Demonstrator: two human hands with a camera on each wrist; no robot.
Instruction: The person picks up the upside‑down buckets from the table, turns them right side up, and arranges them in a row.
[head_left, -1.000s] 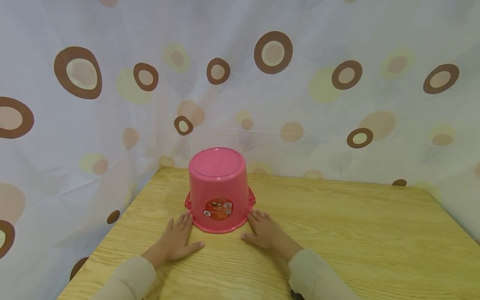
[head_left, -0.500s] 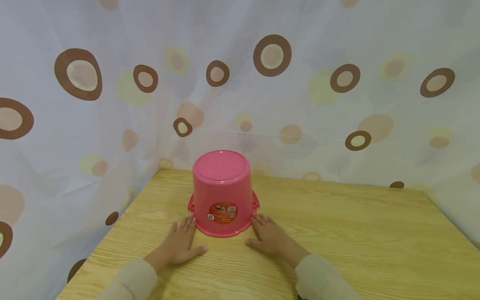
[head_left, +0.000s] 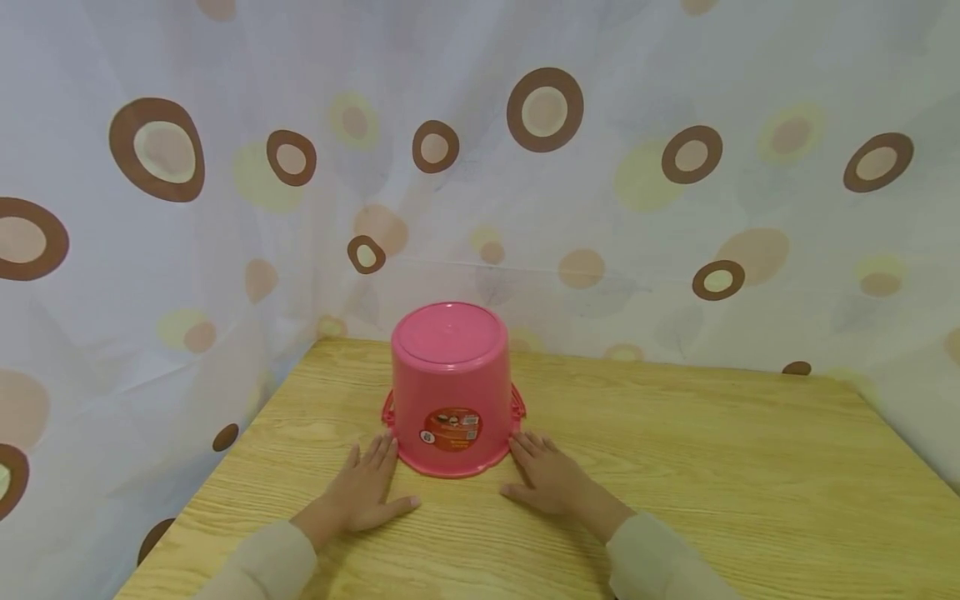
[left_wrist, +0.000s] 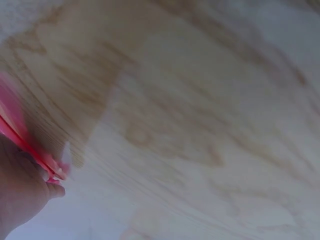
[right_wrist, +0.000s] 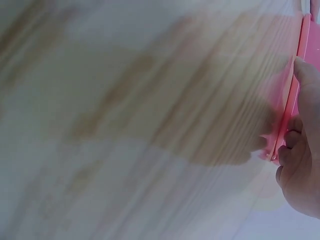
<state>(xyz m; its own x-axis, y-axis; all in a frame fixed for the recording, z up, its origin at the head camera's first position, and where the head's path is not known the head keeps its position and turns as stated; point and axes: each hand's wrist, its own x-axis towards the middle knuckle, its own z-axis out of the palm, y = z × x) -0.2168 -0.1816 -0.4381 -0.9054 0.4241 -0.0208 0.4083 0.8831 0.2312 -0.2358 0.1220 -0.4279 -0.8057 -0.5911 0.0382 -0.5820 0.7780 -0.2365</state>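
Note:
A pink plastic bucket [head_left: 451, 379] stands upside down on the wooden table, base up, with a red round label [head_left: 452, 429] on its near side. Its handle ends stick out at both sides near the rim. My left hand [head_left: 362, 492] lies on the table at the bucket's left, fingers straight and fingertips at the rim. On the other side my right hand [head_left: 551, 475] mirrors it, straight fingers against the rim and thumb spread toward the middle. Both wrist views catch a strip of the bucket's pink rim [right_wrist: 295, 75] beside the hand. Whatever lies under the bucket is hidden.
The wooden table [head_left: 712, 467] reaches far to the right of the bucket. Close behind it hangs a white curtain [head_left: 465, 192] with brown and yellow circles, which also runs along the left and right sides.
The bucket has slid a little to the right along the table. Both hands have moved with it, keeping their fingertips at its rim.

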